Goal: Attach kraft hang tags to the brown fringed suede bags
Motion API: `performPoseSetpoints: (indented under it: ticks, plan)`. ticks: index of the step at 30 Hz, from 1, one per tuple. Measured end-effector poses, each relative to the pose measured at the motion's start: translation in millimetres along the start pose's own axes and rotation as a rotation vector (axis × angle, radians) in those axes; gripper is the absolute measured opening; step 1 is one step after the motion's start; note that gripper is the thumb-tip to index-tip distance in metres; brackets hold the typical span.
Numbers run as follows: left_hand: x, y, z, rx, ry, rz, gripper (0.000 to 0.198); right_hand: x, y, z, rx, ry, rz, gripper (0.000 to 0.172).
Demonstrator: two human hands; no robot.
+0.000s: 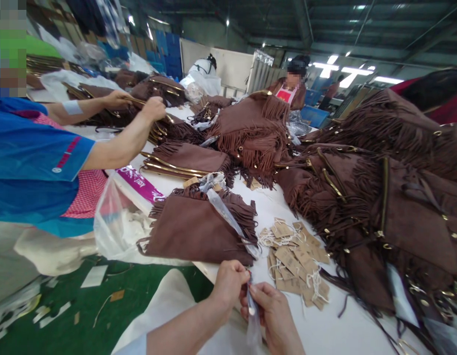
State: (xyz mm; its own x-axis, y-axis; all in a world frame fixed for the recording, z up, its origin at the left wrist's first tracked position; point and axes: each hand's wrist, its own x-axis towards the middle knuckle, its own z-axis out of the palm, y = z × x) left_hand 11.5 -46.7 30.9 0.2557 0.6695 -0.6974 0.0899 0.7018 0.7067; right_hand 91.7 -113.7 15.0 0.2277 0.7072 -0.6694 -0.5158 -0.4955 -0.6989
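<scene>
My left hand and my right hand meet at the table's front edge. Between them hangs a narrow clear plastic sleeve, both hands pinching its upper part. Whatever is inside the sleeve is too small to make out. Just beyond my fingers lies a flat brown fringed bag. Another plastic-wrapped strip rests across that bag's right side. To the right of the bag, close to my right hand, is a loose pile of brown cardboard hang tags with white strings.
Brown fringed bags with gold zips heap up on the right, and more bags are piled behind. On the left, a co-worker in a blue shirt handles a gold-edged bag. A plastic bag hangs over the table edge.
</scene>
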Motion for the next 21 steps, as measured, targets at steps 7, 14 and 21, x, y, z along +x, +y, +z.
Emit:
performPoseSetpoints:
  ticks: [7,14,21]
  plan:
    - [4.1,-1.2,-2.0,0.082,-0.045,0.02,0.02,3.4,-1.6,6.8,0.037,0.033,-0.03,0.034]
    - [6.7,-5.4,-4.4,0.259,0.059,0.231,0.02,-2.8,-6.4,5.3,0.041,-0.026,-0.053,0.035]
    - [5.5,-10.1,-12.1,0.633,0.147,0.543,0.015,0.3,-0.7,1.4,0.072,-0.099,-0.043,0.031]
